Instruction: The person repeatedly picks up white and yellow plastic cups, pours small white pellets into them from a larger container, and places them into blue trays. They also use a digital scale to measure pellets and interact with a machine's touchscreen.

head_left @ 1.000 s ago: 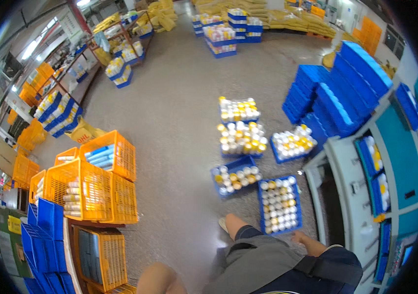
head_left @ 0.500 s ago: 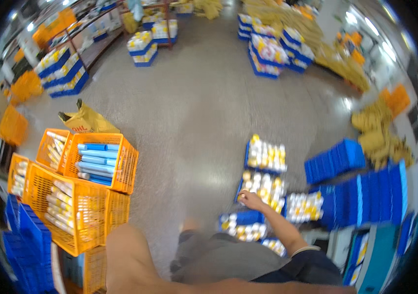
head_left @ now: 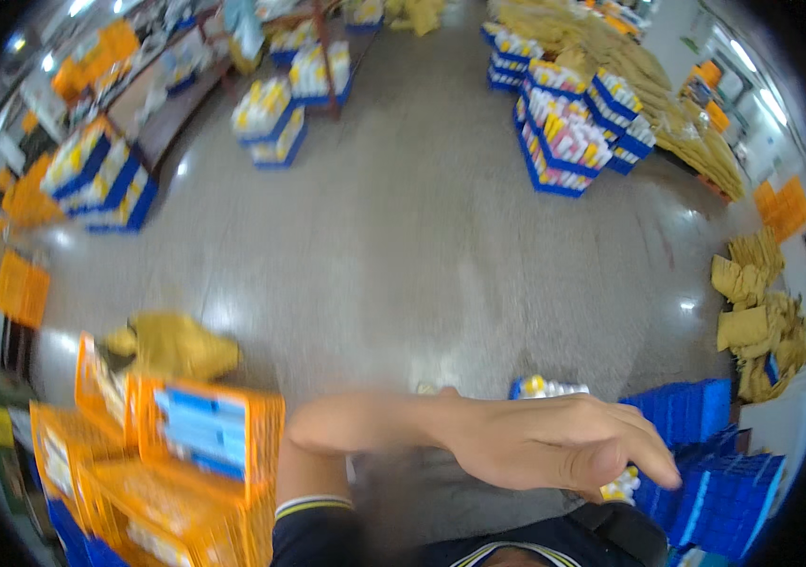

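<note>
My left hand [head_left: 554, 442] reaches across in front of me, its forearm coming from a dark striped sleeve [head_left: 313, 515] at lower left. Its fingers stretch to the right, with nothing seen in them. Behind it are a blue crate of white and yellow bottles [head_left: 554, 387] and, below the fingers, more white and yellow bottles [head_left: 622, 487]. My right hand does not show; only a dark sleeve [head_left: 625, 529] at lower right and a sliver of skin under the left hand are visible.
Orange crates [head_left: 266, 435] stand at left, one holding light-blue pieces [head_left: 199, 430]. A yellow sack [head_left: 181, 345] lies beyond them. Blue crates [head_left: 724, 501] are stacked at right. Farther off stand filled blue crates [head_left: 554, 180] and yellow sacks [head_left: 762, 331].
My view has tilted up, so the near crates sit lower. My left arm has swung across the front. My right hand, earlier at a crate of bottles, has gone from sight.
</note>
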The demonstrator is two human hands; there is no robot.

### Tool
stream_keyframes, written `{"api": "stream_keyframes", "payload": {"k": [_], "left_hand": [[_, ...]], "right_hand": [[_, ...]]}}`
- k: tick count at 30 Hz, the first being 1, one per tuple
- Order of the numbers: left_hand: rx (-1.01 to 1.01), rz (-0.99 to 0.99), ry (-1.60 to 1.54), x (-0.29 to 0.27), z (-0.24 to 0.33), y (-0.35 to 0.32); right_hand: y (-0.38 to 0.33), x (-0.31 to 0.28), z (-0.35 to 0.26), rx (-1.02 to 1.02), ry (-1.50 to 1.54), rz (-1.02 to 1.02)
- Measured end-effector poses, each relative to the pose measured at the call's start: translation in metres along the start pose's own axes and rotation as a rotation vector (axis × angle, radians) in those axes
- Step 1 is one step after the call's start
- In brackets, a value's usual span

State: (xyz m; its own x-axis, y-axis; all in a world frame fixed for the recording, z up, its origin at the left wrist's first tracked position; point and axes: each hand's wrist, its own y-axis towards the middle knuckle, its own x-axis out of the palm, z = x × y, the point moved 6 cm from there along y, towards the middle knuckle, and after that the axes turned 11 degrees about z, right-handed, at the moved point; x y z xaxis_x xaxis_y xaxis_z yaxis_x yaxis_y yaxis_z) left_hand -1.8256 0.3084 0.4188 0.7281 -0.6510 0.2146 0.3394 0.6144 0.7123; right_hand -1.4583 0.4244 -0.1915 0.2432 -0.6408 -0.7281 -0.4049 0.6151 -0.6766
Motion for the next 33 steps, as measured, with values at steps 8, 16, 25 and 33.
{"api": "stream_keyframes", "payload": {"k": [8, 16, 25, 33], "left_hand": [[-0.898, 0.538, 0.649, -0.464, -0.114, -0.088], [-1.316, 1.594, 1.007, -0.742, -0.033, -0.279], [-1.229, 1.519, 1.112, -1.225, -0.014, -0.136], [-0.87, 0.793, 1.141, -1.638, -0.064, 0.083]], "right_hand": [[0.282, -0.14, -0.013, 0.161, 0.057, -0.232], [0.671, -0.529, -0.28, -0.165, 0.448, 0.306], [0.897, -0.819, -0.418, -0.177, 0.391, 0.003], [1.195, -0.86, -0.315, -0.231, -0.134, -0.12]]}}
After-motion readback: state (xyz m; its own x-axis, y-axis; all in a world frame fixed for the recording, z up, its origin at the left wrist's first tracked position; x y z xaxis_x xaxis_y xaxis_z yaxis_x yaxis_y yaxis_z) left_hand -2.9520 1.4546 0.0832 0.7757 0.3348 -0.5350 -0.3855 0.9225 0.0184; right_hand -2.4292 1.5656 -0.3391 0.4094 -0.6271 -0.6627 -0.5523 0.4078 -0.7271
